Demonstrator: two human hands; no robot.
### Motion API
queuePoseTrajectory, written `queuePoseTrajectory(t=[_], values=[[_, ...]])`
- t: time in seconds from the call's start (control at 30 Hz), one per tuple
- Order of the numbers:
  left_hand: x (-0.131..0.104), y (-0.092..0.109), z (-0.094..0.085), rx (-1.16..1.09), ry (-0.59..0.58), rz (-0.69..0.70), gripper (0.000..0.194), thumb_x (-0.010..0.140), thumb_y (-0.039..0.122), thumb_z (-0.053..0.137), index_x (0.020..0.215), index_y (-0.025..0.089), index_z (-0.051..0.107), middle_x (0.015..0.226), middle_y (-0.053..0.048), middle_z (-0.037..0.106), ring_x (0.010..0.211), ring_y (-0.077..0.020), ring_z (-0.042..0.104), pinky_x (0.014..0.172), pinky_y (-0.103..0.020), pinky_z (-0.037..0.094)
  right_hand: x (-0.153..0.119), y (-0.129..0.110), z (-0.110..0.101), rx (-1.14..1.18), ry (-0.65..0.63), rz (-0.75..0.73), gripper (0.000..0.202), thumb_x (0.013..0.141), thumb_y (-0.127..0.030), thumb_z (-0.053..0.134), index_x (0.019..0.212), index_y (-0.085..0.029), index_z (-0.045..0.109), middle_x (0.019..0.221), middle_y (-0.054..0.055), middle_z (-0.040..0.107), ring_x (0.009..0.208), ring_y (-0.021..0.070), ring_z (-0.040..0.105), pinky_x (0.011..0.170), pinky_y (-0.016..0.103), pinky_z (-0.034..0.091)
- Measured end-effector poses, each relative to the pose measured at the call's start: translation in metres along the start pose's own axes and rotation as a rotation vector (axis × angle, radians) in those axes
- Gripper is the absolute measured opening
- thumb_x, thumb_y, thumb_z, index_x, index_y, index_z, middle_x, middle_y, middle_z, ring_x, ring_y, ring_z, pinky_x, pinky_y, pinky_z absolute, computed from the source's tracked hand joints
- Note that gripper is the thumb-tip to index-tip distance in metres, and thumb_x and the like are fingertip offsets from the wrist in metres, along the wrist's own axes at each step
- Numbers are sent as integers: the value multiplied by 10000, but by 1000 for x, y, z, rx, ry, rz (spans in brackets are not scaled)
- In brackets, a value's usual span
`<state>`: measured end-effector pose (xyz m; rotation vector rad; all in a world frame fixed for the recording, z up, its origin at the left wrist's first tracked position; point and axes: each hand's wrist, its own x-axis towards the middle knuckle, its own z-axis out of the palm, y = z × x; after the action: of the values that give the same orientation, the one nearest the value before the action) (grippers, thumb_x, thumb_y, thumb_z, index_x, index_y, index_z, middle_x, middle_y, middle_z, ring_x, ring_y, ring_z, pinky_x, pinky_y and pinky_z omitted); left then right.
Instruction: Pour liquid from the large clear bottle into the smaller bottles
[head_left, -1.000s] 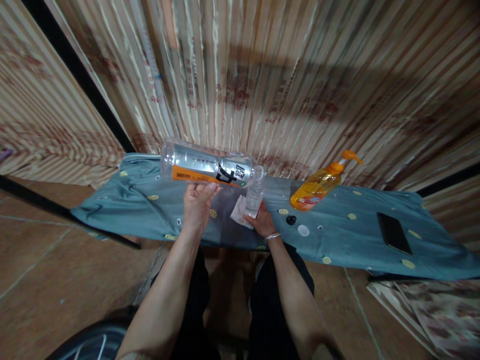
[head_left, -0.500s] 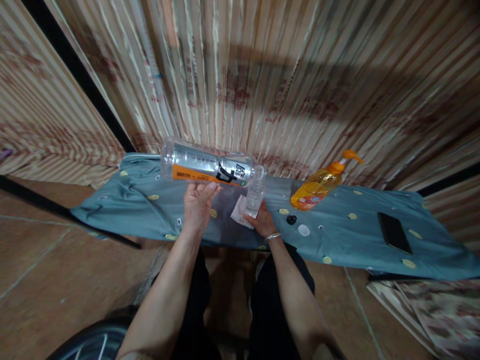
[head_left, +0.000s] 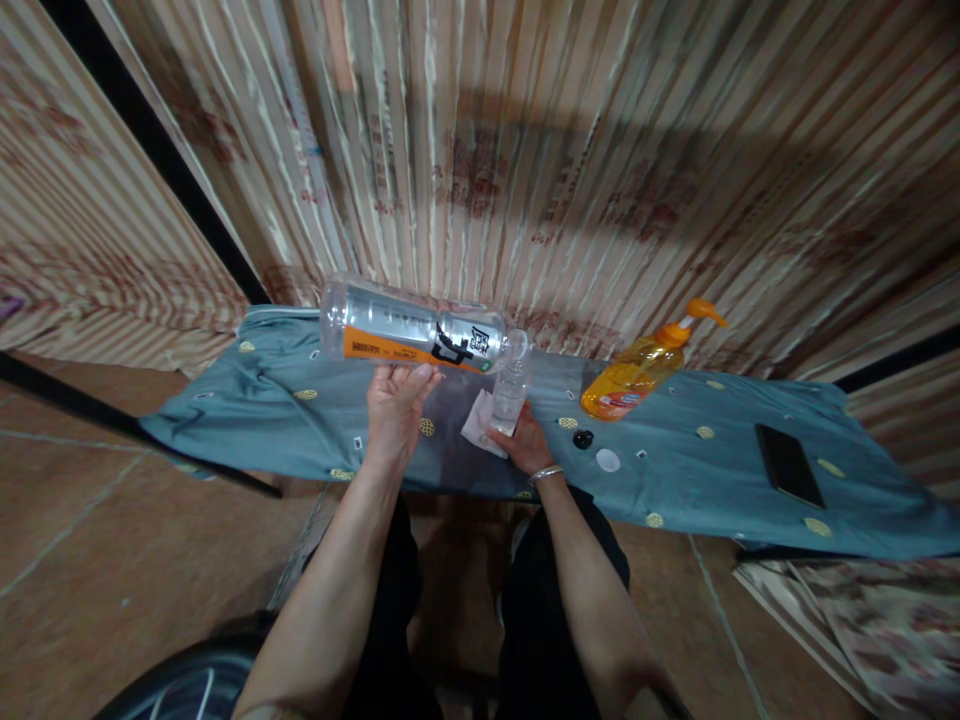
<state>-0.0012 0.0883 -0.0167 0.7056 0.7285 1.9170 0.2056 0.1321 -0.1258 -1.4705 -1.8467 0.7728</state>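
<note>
My left hand (head_left: 397,405) grips a large clear plastic bottle (head_left: 394,330) with a silver, orange and black label, held nearly level from below. Its neck meets the mouth of a small clear bottle (head_left: 511,385), which leans slightly. Around the lower part of that small bottle my right hand (head_left: 526,440) is closed, with a silver bracelet at the wrist. A crumpled white tissue (head_left: 482,425) sits against the small bottle's left side. Whether liquid is passing between the bottles I cannot make out.
To the right stands a pump bottle of orange liquid (head_left: 634,375). A small black cap (head_left: 583,439) and a white round lid (head_left: 608,460) lie near my right wrist. Farther right is a black phone (head_left: 789,466). A teal cloth (head_left: 277,440) covers the table; a striped curtain (head_left: 480,150) hangs behind.
The large bottle has rolled slightly and its base has dipped a little. Both hands stay in nearly the same places.
</note>
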Motion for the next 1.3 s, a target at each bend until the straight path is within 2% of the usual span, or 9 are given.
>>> queuePoseTrajectory(t=[0.17,0.4,0.5,0.63,0.77,1.0,1.17,1.3], values=[[0,0,1,-14,18,-7,498,553,265,971,914,235,630,802,43,674,748,-109,697,778,-254,593,0,2,1,-16,14,13,801,739,-304,792,1442,-184,429,1394,163,649,1237,319,676,1068,474,534],[0,-1,-2,19,-6,1,505,599,259,952,969,247,610,816,43,657,780,-121,705,807,-274,592,1,2,3,-15,32,-6,779,726,-302,792,1416,-166,457,1390,174,648,1237,329,674,1044,471,550],[0,-1,-2,15,0,-1,495,597,266,954,950,241,607,804,43,656,769,-120,701,807,-274,591,0,2,3,-17,33,11,807,722,-304,795,1429,-151,437,1384,185,647,1234,333,677,1047,467,545],[0,-2,-1,9,8,9,495,581,270,960,942,242,623,799,45,661,758,-116,699,793,-270,593,0,4,3,-14,16,22,814,744,-305,794,1454,-188,413,1389,162,654,1230,323,682,1059,475,538],[0,-3,-1,9,21,9,475,578,275,957,919,246,628,812,38,672,760,-121,702,791,-278,594,0,4,3,-34,16,26,823,752,-311,803,1459,-159,411,1390,177,654,1243,324,677,1073,470,532],[1,-3,-3,22,3,10,525,608,249,941,1029,268,628,816,45,657,793,-135,707,826,-300,586,0,0,2,-39,19,36,812,743,-283,802,1450,-187,415,1374,162,669,1221,328,691,1047,464,549],[1,-2,-2,4,7,1,496,579,267,962,945,236,629,827,42,679,768,-112,704,795,-260,589,-1,-4,1,-26,9,39,793,738,-272,789,1434,-155,426,1404,179,638,1263,320,664,1069,434,529],[1,-2,-1,-6,7,7,513,571,270,970,956,231,633,810,50,684,752,-104,707,773,-236,586,0,-2,1,-19,4,26,781,747,-272,785,1435,-164,430,1411,172,635,1255,318,664,1080,457,520]])
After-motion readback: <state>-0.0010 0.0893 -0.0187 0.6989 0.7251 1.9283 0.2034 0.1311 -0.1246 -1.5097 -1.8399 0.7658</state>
